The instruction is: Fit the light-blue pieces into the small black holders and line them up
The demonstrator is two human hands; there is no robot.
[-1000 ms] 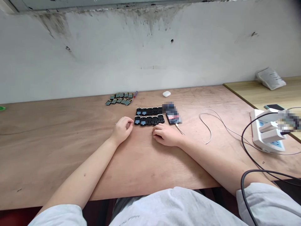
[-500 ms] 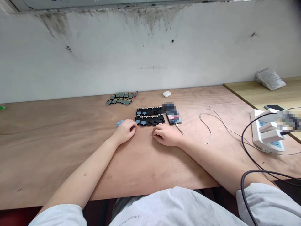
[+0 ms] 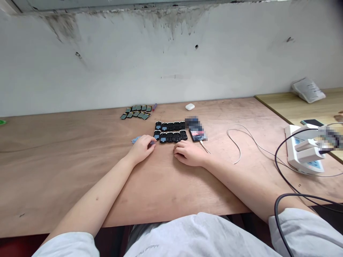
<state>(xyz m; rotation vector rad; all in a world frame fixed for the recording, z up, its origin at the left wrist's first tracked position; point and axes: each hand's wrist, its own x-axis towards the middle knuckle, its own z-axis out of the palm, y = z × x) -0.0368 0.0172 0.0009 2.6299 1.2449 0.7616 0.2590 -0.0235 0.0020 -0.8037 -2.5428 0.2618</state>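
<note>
My left hand [image 3: 142, 148] rests on the wooden table [image 3: 66, 160] with its fingers curled; a small bluish bit shows at the fingertips, too small to name. A light blue scrap [image 3: 136, 139] lies just behind that hand. The fingertips are close to the left end of two rows of small black parts [image 3: 170, 131], some with blue faces. My right hand [image 3: 189, 153] lies curled on the table just in front of the rows' right end, with nothing seen in it.
Several grey-green chips [image 3: 136, 112] and a red screwdriver [image 3: 154, 107] lie farther back, a white earbud case [image 3: 189, 106] beside them. A phone [image 3: 197, 134] with a white cable [image 3: 241, 142] sits right of the rows. A power strip [image 3: 305, 151] and black cable [image 3: 281, 200] are at right.
My left hand slid slightly forward and to the right, and the light blue scrap came into view behind it. My right hand stayed still.
</note>
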